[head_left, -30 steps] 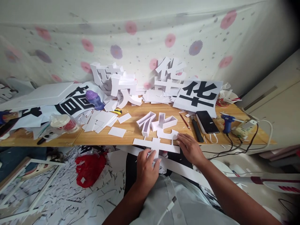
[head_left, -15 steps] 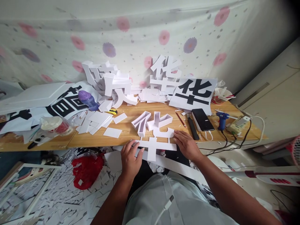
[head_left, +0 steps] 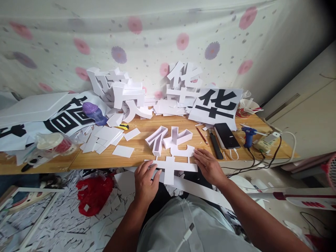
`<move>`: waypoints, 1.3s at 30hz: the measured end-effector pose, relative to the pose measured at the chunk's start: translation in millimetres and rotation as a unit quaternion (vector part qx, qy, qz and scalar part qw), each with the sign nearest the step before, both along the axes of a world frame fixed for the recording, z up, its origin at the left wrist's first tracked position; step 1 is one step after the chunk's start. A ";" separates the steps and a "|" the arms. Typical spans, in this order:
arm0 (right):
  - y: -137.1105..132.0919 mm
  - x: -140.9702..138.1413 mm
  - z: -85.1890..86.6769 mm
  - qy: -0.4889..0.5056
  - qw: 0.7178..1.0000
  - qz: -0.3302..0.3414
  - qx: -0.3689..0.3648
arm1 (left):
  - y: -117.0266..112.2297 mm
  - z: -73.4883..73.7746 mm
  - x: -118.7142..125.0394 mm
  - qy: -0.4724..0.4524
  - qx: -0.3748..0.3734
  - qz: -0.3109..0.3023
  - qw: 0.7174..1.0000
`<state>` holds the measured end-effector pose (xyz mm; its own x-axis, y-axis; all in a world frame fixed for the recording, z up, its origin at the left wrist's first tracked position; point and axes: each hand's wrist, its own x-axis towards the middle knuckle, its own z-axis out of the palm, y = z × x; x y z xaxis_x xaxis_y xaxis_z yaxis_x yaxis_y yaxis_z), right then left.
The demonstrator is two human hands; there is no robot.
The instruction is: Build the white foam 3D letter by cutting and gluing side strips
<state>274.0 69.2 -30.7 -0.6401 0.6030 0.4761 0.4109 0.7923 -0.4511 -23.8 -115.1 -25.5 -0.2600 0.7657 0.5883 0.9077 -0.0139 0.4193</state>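
Note:
A white foam-board character lies face-up at the table's front edge, its lower stem jutting past it. Raised walls stand on its upper strokes, forming open hollow boxes; the lower cross-shaped part is flat. My left hand holds the left end of the crossbar, fingers curled over it and thumb on the near side. At the right end, my right hand holds the edge with its fingers close together; its thumb is hidden.
Right of the character lie a pencil, a black cutter, a phone and a blue glue gun with cables. White board pieces lie left. Finished characters and a printed sheet stand behind.
The view has shifted slightly, and the table's left part sits a little lower and further left. Both hands keep their places on the character, which stays nearly where it was.

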 end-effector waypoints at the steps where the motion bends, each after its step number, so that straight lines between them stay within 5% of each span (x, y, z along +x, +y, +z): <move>1: -0.4 0.2 0.0 -0.003 1.000 0.001 0.000 | 0.6 0.5 -0.3 -0.001 0.001 0.000 1.000; 9: -4.1 3.3 -2.1 -0.024 1.000 0.006 0.013 | 2.7 6.8 -1.2 -0.005 0.011 -0.005 1.000; 18: -4.0 7.7 -9.2 -0.043 0.999 0.010 0.013 | 16.3 18.5 20.7 -0.002 -0.023 -0.102 0.995; 39: -8.3 0.8 -1.5 -0.089 0.996 -0.012 0.003 | 13.7 13.6 33.0 0.004 -0.085 -0.106 0.991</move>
<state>274.8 60.9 -32.3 -0.6997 0.6172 0.3598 0.5033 0.7833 -0.3650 9.1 -101.5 -11.9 -0.0781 0.8905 0.4482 0.8950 -0.1354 0.4250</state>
